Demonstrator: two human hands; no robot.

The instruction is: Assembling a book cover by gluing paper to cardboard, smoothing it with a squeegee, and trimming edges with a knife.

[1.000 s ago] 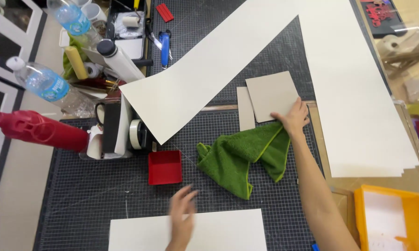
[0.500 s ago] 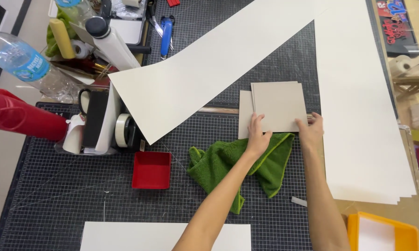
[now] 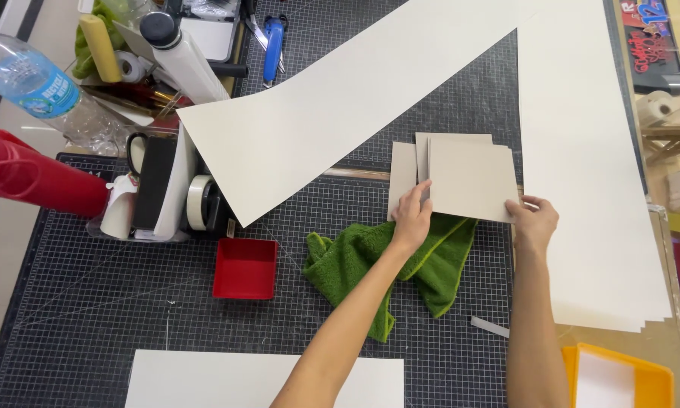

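A gridded cutting mat (image 3: 128,295) covers the worktop. Above the green cloth (image 3: 355,264), the left hand (image 3: 412,221) and right hand (image 3: 532,219) pinch a grey board (image 3: 472,180).

Both bare forearms reach up from the lower edge of the view, running roughly side by side and converging slightly toward the hands. The left hand (image 3: 411,219) sits at the end of a forearm angled up and to the right, wrist fairly straight, fingers curled forward with the knuckles toward the camera and the grip closed. The right hand (image 3: 534,221) rises on a nearly vertical forearm, just beside and level with the left grip; its fingers (image 3: 522,205) bend inward to the left in a pinch, thumb side turned up.
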